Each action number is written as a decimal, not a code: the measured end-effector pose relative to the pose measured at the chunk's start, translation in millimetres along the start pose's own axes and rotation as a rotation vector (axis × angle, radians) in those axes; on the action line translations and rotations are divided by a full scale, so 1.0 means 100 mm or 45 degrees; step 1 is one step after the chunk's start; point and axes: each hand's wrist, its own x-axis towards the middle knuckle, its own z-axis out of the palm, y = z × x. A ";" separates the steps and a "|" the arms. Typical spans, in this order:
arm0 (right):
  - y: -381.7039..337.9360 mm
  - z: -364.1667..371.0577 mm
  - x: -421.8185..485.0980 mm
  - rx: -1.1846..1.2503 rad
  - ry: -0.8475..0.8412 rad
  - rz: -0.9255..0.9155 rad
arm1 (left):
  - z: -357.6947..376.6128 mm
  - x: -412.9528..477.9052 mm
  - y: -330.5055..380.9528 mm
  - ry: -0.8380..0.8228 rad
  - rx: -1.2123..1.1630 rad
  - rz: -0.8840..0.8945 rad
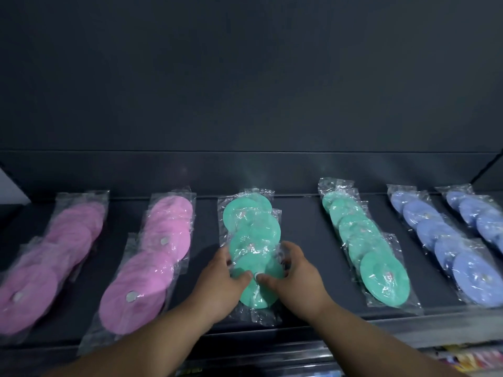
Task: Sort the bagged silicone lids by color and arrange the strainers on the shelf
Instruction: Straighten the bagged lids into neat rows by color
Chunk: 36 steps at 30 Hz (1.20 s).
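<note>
Dark shelf bears green bagged lids, gripped by left hand and right hand.

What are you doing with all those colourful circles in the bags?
A person is sorting round silicone lids, each in a clear plastic bag, by colour on a dark shelf. The left hand and right hand both grip the front green silicone lid of the middle row. Two pink rows lie to its left. Another green row and two blue rows lie to its right.

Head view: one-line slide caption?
Left hand and right hand grip a bagged green lid on the shelf; pink rows left, green row and blue rows right.
</note>
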 end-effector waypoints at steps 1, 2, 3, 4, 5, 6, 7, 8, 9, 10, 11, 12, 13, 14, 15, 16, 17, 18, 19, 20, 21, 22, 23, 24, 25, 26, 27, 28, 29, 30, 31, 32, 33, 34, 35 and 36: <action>0.01 0.00 0.01 0.003 -0.014 -0.001 | 0.03 -0.03 0.00 -0.006 0.001 -0.012; 0.03 -0.01 0.03 0.007 -0.024 0.000 | 0.07 -0.05 -0.01 -0.016 0.004 -0.022; 0.05 -0.02 0.04 0.019 -0.032 0.005 | 0.11 -0.07 -0.02 -0.018 0.001 -0.020; 0.07 -0.04 0.06 0.047 -0.038 0.014 | 0.14 -0.08 0.00 -0.010 0.001 -0.028; 0.08 -0.05 0.08 0.086 -0.043 0.027 | 0.15 -0.08 0.00 0.008 0.002 -0.032; 0.09 -0.06 0.09 0.130 -0.053 0.044 | 0.15 -0.08 0.00 0.031 0.016 -0.038; 0.10 -0.08 0.11 0.175 -0.072 0.063 | 0.14 -0.07 0.01 0.060 0.025 -0.044; 0.10 -0.08 0.13 0.215 -0.091 0.078 | 0.14 -0.05 0.02 0.082 0.028 -0.055; 0.12 -0.08 0.15 0.249 -0.107 0.093 | 0.15 -0.03 0.02 0.111 0.022 -0.063; 0.14 -0.07 0.18 0.277 -0.119 0.100 | 0.16 -0.02 0.04 0.132 0.015 -0.068; 0.16 -0.06 0.20 0.297 -0.126 0.098 | 0.18 0.00 0.07 0.153 0.012 -0.063; 0.17 -0.06 0.22 0.312 -0.126 0.089 | 0.19 0.01 0.09 0.171 0.016 -0.054; 0.18 -0.07 0.25 0.320 -0.119 0.083 | 0.20 0.04 0.12 0.185 0.018 -0.050; 0.18 -0.09 0.28 0.327 -0.108 0.075 | 0.20 0.06 0.15 0.195 0.015 -0.040; 0.18 -0.10 0.32 0.339 -0.092 0.073 | 0.21 0.09 0.17 0.200 0.010 -0.028; 0.17 -0.13 0.35 0.344 -0.073 0.073 | 0.21 0.12 0.19 0.198 0.007 -0.019; 0.16 -0.16 0.38 0.333 -0.051 0.073 | 0.20 0.16 0.20 0.195 0.009 -0.019; 0.16 -0.18 0.42 0.296 -0.031 0.071 | 0.20 0.20 0.20 0.197 0.018 -0.022; 0.15 -0.20 0.44 0.252 -0.014 0.069 | 0.19 0.24 0.21 0.202 0.033 -0.026; 0.14 -0.22 0.46 0.211 -0.001 0.065 | 0.17 0.29 0.20 0.217 0.049 -0.021; 0.14 -0.23 0.47 0.185 0.009 0.065 | 0.16 0.32 0.20 0.236 0.060 -0.028; 0.14 -0.24 0.49 0.180 0.016 0.068 | 0.14 0.36 0.21 0.247 0.058 -0.039; 0.15 -0.25 0.50 0.191 0.016 0.078 | 0.13 0.40 0.20 0.248 0.042 -0.051; 0.14 -0.25 0.51 0.211 0.008 0.085 | 0.12 0.44 0.19 0.244 0.011 -0.065; 0.13 -0.25 0.52 0.229 -0.011 0.094 | 0.12 0.47 0.18 0.236 -0.019 -0.086; 0.11 -0.24 0.54 0.244 -0.033 0.099 | 0.12 0.50 0.18 0.231 -0.038 -0.098; 0.10 -0.23 0.55 0.260 -0.055 0.102 | 0.12 0.51 0.18 0.225 -0.059 -0.112; 0.10 -0.22 0.56 0.277 -0.073 0.105 | 0.12 0.52 0.18 0.213 -0.086 -0.123; 0.09 -0.20 0.57 0.290 -0.086 0.108 | 0.12 0.53 0.19 0.204 -0.124 -0.125; 0.09 -0.18 0.58 0.291 -0.091 0.108 | 0.11 0.54 0.20 0.199 -0.162 -0.127; 0.10 -0.17 0.58 0.289 -0.093 0.108 | 0.11 0.53 0.21 0.200 -0.201 -0.129; 0.11 -0.17 0.58 0.291 -0.096 0.108 | 0.11 0.52 0.21 0.207 -0.232 -0.130; 0.12 -0.16 0.57 0.299 -0.101 0.110 | 0.10 0.50 0.20 0.217 -0.253 -0.134; 0.13 -0.16 0.55 0.307 -0.110 0.110 | 0.10 0.47 0.19 0.218 -0.265 -0.141; 0.13 -0.16 0.53 0.305 -0.122 0.110 | 0.10 0.43 0.17 0.215 -0.270 -0.145; 0.14 -0.15 0.50 0.291 -0.132 0.107 | 0.11 0.38 0.15 0.212 -0.269 -0.150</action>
